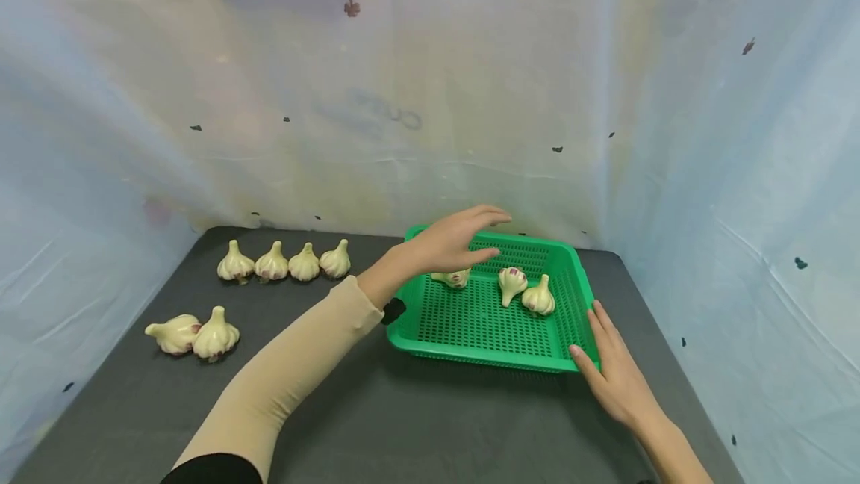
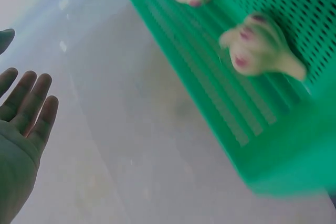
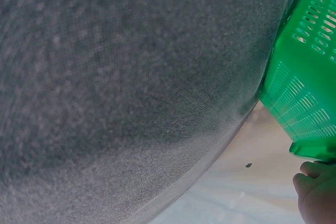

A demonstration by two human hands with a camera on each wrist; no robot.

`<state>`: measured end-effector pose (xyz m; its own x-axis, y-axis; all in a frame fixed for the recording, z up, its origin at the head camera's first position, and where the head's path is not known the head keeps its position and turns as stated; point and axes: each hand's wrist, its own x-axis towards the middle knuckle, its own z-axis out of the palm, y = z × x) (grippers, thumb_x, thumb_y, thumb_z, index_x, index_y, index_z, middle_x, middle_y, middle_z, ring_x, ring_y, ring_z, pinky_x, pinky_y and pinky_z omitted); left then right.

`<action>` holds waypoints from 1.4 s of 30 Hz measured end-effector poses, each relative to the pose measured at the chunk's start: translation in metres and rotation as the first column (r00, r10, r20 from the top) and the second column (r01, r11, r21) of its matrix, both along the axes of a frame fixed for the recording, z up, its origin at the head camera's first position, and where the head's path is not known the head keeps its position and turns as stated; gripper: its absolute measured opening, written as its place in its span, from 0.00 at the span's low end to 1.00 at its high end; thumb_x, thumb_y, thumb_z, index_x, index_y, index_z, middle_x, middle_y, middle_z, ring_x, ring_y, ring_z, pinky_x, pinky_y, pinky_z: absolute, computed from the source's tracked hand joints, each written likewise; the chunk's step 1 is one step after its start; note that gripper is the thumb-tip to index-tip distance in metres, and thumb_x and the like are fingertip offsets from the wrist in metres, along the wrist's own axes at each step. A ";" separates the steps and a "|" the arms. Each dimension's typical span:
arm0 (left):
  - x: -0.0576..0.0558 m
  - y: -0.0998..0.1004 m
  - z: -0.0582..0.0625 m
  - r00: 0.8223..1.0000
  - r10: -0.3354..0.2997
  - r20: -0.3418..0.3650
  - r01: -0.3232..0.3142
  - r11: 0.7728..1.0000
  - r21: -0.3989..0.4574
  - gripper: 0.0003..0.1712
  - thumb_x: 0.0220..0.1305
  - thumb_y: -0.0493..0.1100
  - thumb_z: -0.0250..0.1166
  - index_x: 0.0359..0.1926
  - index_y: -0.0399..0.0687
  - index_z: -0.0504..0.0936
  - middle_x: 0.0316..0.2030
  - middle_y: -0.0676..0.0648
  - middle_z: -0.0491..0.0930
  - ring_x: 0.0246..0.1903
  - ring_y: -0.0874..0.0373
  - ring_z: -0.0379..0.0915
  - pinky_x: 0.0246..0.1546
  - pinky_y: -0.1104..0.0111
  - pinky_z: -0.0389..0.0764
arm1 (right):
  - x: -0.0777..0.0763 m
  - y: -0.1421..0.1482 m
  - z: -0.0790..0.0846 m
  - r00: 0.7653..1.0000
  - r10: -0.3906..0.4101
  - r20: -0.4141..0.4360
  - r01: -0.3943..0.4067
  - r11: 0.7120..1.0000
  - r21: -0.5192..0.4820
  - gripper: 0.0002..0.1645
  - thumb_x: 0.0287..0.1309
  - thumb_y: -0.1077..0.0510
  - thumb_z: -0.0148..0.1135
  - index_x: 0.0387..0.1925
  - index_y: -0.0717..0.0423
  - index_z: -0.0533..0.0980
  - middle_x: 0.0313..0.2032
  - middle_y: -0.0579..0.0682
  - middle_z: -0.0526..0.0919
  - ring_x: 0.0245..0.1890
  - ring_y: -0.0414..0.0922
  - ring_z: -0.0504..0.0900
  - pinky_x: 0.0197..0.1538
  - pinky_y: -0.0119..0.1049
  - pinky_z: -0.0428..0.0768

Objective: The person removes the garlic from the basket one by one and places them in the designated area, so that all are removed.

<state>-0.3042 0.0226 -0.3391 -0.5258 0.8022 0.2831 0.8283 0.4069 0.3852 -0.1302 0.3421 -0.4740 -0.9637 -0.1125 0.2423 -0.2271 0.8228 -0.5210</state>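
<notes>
My left hand (image 1: 450, 240) hovers over the back left of a green plastic basket (image 1: 484, 361), fingers extended and apart, holding nothing. In the left wrist view the same hand (image 2: 21, 129) shows its bare palm. Inside the basket lie a garlic bulb (image 1: 453, 278) partly hidden below that hand, a second garlic bulb (image 1: 512, 284) and a third garlic bulb (image 1: 539, 297) beside it. At the basket's front right corner my right hand (image 1: 614, 368) rests on the rim, thumb and fingers fairly straight. Only part of the right hand (image 3: 317, 192) appears in the right wrist view.
Several garlic bulbs (image 1: 304, 263) stand in a row at the table's back left. Nearer, a tilted garlic bulb (image 1: 176, 334) touches an upright garlic bulb (image 1: 216, 336). A dark cloth covers the table (image 1: 403, 432). Pale plastic sheeting (image 1: 470, 95) hangs behind and at both sides.
</notes>
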 end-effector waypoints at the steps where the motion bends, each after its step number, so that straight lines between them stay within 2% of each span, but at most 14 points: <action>1: -0.001 0.009 0.000 1.000 -0.015 0.010 0.015 1.000 -0.013 0.34 0.77 0.49 0.64 0.78 0.49 0.65 0.75 0.47 0.64 0.71 0.55 0.67 0.65 0.63 0.74 | 0.000 -0.001 0.000 1.000 0.000 -0.001 0.000 1.000 0.000 0.45 0.80 0.48 0.53 0.83 0.63 0.46 0.83 0.55 0.38 0.80 0.68 0.45 0.66 0.77 0.57; 5: -0.007 0.044 -0.007 0.996 -0.069 0.060 0.072 0.996 -0.060 0.33 0.77 0.48 0.63 0.77 0.49 0.66 0.75 0.48 0.65 0.69 0.55 0.69 0.63 0.66 0.75 | 0.002 -0.002 0.000 1.000 -0.001 -0.002 0.001 1.000 -0.002 0.45 0.80 0.48 0.53 0.83 0.62 0.46 0.83 0.55 0.38 0.80 0.68 0.45 0.65 0.77 0.57; 8: -0.012 0.069 -0.019 0.991 -0.090 0.101 0.102 0.988 -0.112 0.33 0.78 0.47 0.63 0.77 0.48 0.66 0.75 0.48 0.65 0.70 0.55 0.68 0.64 0.68 0.73 | 0.003 -0.004 0.001 1.000 -0.002 -0.003 0.002 1.000 -0.005 0.45 0.79 0.49 0.53 0.83 0.62 0.46 0.83 0.55 0.38 0.80 0.68 0.45 0.65 0.78 0.57; 12: -0.018 0.096 -0.040 0.987 -0.085 0.135 0.112 0.972 -0.208 0.33 0.78 0.48 0.61 0.78 0.46 0.65 0.75 0.46 0.64 0.71 0.54 0.67 0.65 0.69 0.72 | 0.005 -0.006 0.002 1.000 -0.004 -0.003 0.004 1.000 -0.006 0.45 0.79 0.50 0.54 0.83 0.62 0.46 0.83 0.55 0.38 0.79 0.68 0.46 0.65 0.77 0.58; 17: -0.024 0.116 -0.067 0.980 -0.041 0.195 0.093 0.960 -0.265 0.33 0.79 0.50 0.59 0.78 0.46 0.65 0.75 0.47 0.65 0.72 0.54 0.66 0.66 0.68 0.72 | 0.007 -0.007 0.003 1.000 0.006 0.003 -0.006 1.000 -0.003 0.45 0.79 0.49 0.54 0.83 0.62 0.46 0.84 0.54 0.38 0.79 0.68 0.46 0.65 0.77 0.58; 22: -0.024 0.127 -0.086 0.969 0.031 0.247 0.051 0.947 -0.316 0.35 0.77 0.50 0.63 0.79 0.50 0.65 0.76 0.50 0.66 0.73 0.56 0.64 0.70 0.64 0.69 | 0.010 -0.008 0.003 1.000 0.014 0.001 -0.014 1.000 -0.009 0.45 0.79 0.49 0.54 0.83 0.62 0.46 0.84 0.54 0.39 0.79 0.68 0.46 0.65 0.77 0.58; 27: -0.021 0.133 -0.102 0.978 0.090 0.188 -0.006 0.914 -0.407 0.41 0.73 0.56 0.67 0.80 0.56 0.63 0.73 0.54 0.70 0.70 0.57 0.68 0.75 0.58 0.60 | 0.012 -0.010 0.002 1.000 0.017 -0.005 -0.018 1.000 -0.019 0.45 0.78 0.50 0.55 0.83 0.62 0.47 0.83 0.55 0.40 0.79 0.69 0.46 0.65 0.76 0.58; 29: -0.019 0.133 -0.107 0.981 0.106 0.165 -0.025 0.902 -0.431 0.42 0.71 0.57 0.68 0.80 0.56 0.63 0.70 0.55 0.73 0.66 0.58 0.71 0.72 0.57 0.60 | 0.012 -0.010 0.002 1.000 0.019 -0.008 -0.019 1.000 -0.020 0.45 0.78 0.50 0.56 0.83 0.62 0.47 0.83 0.55 0.40 0.79 0.68 0.46 0.66 0.76 0.58; 32: -0.016 0.131 -0.112 0.982 0.108 0.155 -0.027 0.893 -0.449 0.42 0.71 0.59 0.69 0.79 0.56 0.64 0.66 0.56 0.76 0.57 0.60 0.73 0.64 0.60 0.63 | 0.012 -0.011 0.002 1.000 0.020 -0.014 -0.020 1.000 -0.018 0.45 0.78 0.51 0.56 0.83 0.62 0.47 0.83 0.55 0.40 0.79 0.68 0.46 0.66 0.76 0.58; 36: -0.015 0.129 -0.114 0.984 0.092 0.152 -0.013 0.891 -0.454 0.39 0.71 0.59 0.67 0.78 0.56 0.67 0.61 0.56 0.78 0.48 0.61 0.70 0.55 0.61 0.62 | 0.012 -0.011 0.002 1.000 0.023 -0.014 -0.023 1.000 -0.015 0.45 0.78 0.50 0.55 0.83 0.62 0.47 0.83 0.56 0.40 0.79 0.68 0.46 0.66 0.76 0.58; 42: -0.016 0.130 -0.115 0.983 0.080 0.163 -0.004 0.908 -0.418 0.37 0.72 0.58 0.68 0.76 0.55 0.69 0.56 0.56 0.79 0.45 0.62 0.71 0.54 0.61 0.62 | 0.012 -0.010 0.003 1.000 0.020 -0.001 -0.020 1.000 -0.018 0.45 0.79 0.50 0.55 0.83 0.62 0.47 0.83 0.56 0.40 0.79 0.69 0.46 0.66 0.76 0.58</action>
<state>-0.3200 0.1521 -0.4537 -0.5720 0.8028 -0.1682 0.7427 0.5940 0.3091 -0.1180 0.3317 -0.4705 -0.9612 -0.1271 0.2449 -0.2434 0.8084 -0.5359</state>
